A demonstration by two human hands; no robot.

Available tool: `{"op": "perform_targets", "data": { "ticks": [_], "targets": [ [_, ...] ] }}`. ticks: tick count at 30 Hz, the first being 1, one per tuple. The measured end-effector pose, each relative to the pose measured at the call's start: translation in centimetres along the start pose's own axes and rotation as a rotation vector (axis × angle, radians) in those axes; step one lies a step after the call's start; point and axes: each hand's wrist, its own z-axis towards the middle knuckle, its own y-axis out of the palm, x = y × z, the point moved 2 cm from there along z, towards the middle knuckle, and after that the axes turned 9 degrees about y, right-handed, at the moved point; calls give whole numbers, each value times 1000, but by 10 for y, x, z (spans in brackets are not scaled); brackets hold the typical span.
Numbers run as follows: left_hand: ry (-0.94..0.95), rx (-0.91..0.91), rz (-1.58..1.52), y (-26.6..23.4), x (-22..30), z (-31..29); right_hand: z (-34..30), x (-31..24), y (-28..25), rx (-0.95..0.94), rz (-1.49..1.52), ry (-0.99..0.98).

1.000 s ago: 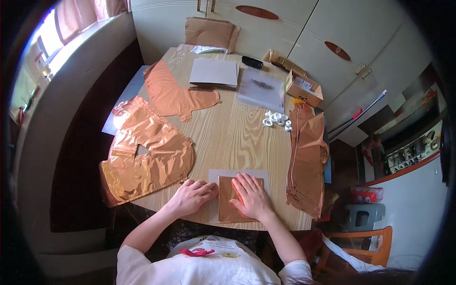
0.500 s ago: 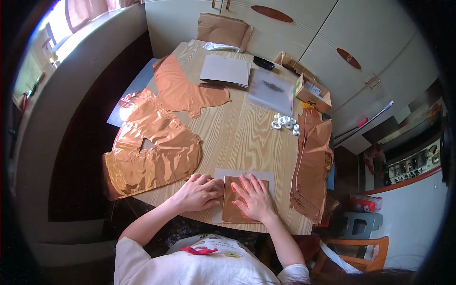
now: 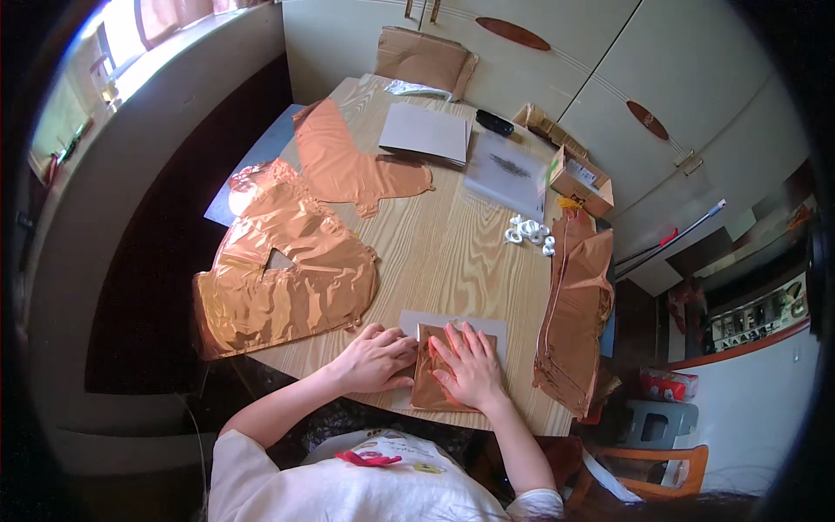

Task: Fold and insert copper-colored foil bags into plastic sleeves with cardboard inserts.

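Although the view shifts, we find the right hand (image 3: 471,372) still splayed flat on the copper-coloured packet (image 3: 430,396) near the table's (image 3: 435,261) front edge; the left hand (image 3: 376,358) curls beside it, grip unclear; pressing, we judge, continues.

Daylight from the washed-out window (image 3: 123,35) at upper left throws white glare onto the large, crumpled copper-coloured foil sheet (image 3: 317,300) and softer sheen onto the flat copper-coloured rectangle (image 3: 427,393); the curved dark-brown panel (image 3: 170,270) lies dim, fisheye distortion bending edges toward a black rim.
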Motion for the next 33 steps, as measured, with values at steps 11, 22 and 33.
{"op": "perform_targets", "data": {
  "ticks": [11,22,33],
  "targets": [
    [27,-92,-35,2,10,-8,0,0,0,-15,2,16],
    [-24,55,-379,7,11,-7,1,-3,-3,10,5,23],
    [-140,67,-424,-1,14,-3,1,-3,-6,-7,-9,27]
  ]
}}
